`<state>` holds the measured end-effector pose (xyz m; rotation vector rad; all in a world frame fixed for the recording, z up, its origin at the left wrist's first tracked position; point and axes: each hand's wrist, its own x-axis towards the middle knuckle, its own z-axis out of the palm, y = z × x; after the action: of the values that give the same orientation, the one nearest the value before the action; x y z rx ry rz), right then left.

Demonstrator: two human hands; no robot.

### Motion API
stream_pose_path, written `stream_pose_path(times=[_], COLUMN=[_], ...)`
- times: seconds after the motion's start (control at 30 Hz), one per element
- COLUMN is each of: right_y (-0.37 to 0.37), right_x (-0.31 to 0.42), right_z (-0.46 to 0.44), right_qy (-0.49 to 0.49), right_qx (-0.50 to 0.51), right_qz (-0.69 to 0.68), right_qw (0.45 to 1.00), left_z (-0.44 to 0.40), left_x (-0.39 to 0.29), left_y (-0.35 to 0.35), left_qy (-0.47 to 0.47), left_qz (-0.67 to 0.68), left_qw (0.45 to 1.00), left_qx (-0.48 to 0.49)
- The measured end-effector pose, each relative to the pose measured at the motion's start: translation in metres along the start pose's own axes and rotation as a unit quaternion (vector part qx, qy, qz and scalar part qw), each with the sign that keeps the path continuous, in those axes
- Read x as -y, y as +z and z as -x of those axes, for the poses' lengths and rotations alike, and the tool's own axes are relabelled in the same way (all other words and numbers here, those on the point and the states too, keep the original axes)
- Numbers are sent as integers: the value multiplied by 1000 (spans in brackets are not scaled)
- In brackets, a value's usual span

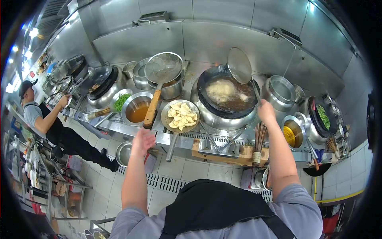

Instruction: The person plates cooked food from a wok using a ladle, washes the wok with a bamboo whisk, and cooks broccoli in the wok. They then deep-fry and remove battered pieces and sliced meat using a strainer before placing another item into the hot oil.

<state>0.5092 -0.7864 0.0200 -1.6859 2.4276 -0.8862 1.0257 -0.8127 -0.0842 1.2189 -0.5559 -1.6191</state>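
My right hand (266, 111) is closed around the metal handle of a round skimmer (239, 65), whose disc is tilted up over the far right rim of a black wok (207, 104). Pale battered pieces (221, 91) bubble in the wok's brown oil. In front of the counter, my left hand (144, 141) has its fingers stretched out and holds nothing. Nearest to it is the wooden handle (153, 106) of a wire strainer (164, 67), which rests across a metal pot. A perforated ladle (181, 116) heaped with pale yellow chunks lies right of that handle.
A bowl of brown liquid (137, 108) and chopped greens (121, 102) stand at left. Right of the wok are a bamboo brush (260, 139), a pot of yellow oil (293, 132) and another wok (323, 115). A co-worker (43, 119) works at the far-left stove.
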Motion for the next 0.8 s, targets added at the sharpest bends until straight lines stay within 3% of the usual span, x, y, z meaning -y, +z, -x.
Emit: stream_pose_path(times=[0.07, 0.1, 0.13, 0.2, 0.27, 0.33, 0.4, 0.53, 0.6, 0.73, 0.8], right_y=[17, 25, 31, 10, 0, 17, -35, -51, -42, -17, 1], right_x=[-3, -17, -31, -36, -52, -110, -77, -102, -131, -168, -174], right_z=[-9, -15, -18, -9, 0, -11, 10, 3, -13, -49, -67], right_qy=[-2, -20, 59, 1, -22, -32, 102, 106, 111, 141, 151], right_qx=[61, 79, 104, 104, 62, 54, 158, 179, 200, 203, 193], right_qz=[35, -6, -112, -79, -76, -170, -297, -390, -412, -468, -421], right_qw=[997, 997, 987, 991, 995, 983, 936, 897, 882, 849, 873], left_z=[-2, -2, -4, -3, -1, -17, -17, 41, 77, 133, 173], left_x=[29, 43, 58, 80, 87, 107, 119, 118, 117, 130, 146], left_y=[-10, -8, -4, 16, 42, 53, 69, 103, 115, 142, 151], left_qy=[-16, -33, -49, -184, -275, -259, -237, -194, -113, -80, -58], left_qz=[-270, -346, -417, -236, -100, -57, -12, 8, -27, -39, 15], left_qw=[961, 936, 906, 951, 953, 960, 966, 981, 992, 996, 998], left_qx=[-63, -55, -49, 76, 81, 91, 101, 22, 43, 8, 30])
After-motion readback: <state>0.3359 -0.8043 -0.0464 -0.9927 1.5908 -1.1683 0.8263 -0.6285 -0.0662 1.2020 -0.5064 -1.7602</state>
